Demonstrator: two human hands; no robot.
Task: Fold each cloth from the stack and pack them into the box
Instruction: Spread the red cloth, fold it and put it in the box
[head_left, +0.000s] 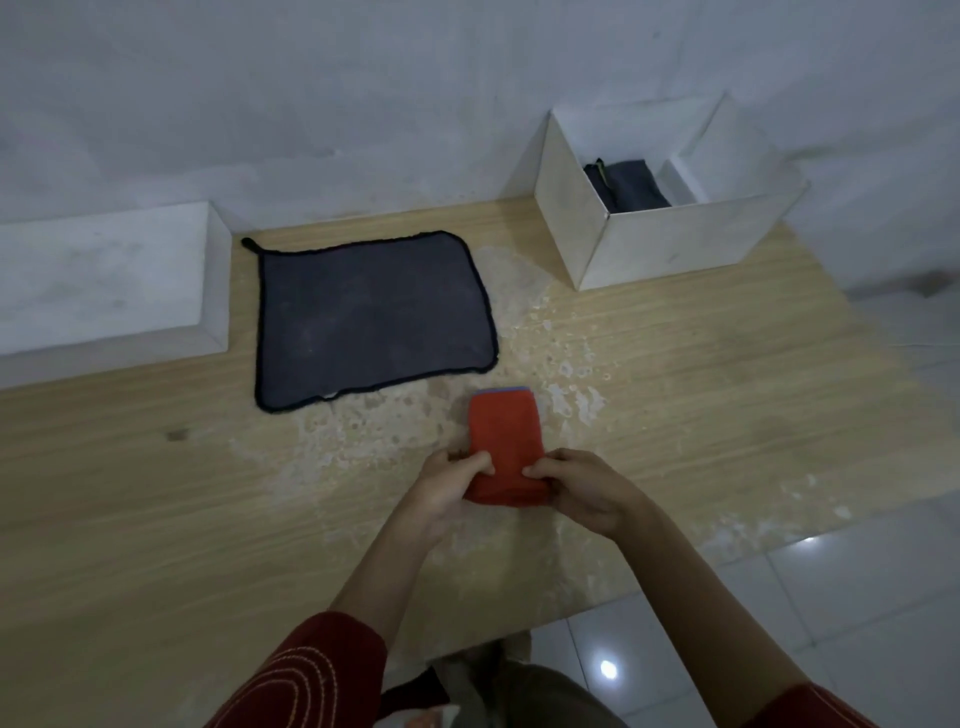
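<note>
Head view, near to far. At the bottom edge a red left sleeve (311, 675) with orange stitched rings is seen; glossy tiled floor (841, 587) is seen off the table's right side. Both forearms are stretched over the wooden table (130, 493).

The near left corner of the red cloth (506, 441) is gripped by the left hand (449, 486) — thumb on top, other fingers hidden under the cloth. The near right corner is pinched the same way by the right hand (579, 491), thumb pressed on the top face.

The red cloth is folded into a narrow rectangle, long axis pointing away from the person, mid-table. A purple edge is exposed at its far end. Whether that far end touches the table cannot be told. The surface around it is worn pale and blotchy.

Further back, left of centre, a grey cloth (374, 317) with black hem is laid flat and unfolded, loop at its far left corner. Just beside it on the left a white block (104, 280) is set against the wall (363, 78).

Far right — an open-topped white box (670, 249), well apart from the red cloth. One dark folded cloth (631, 187) is seen inside, towards the left wall.
</note>
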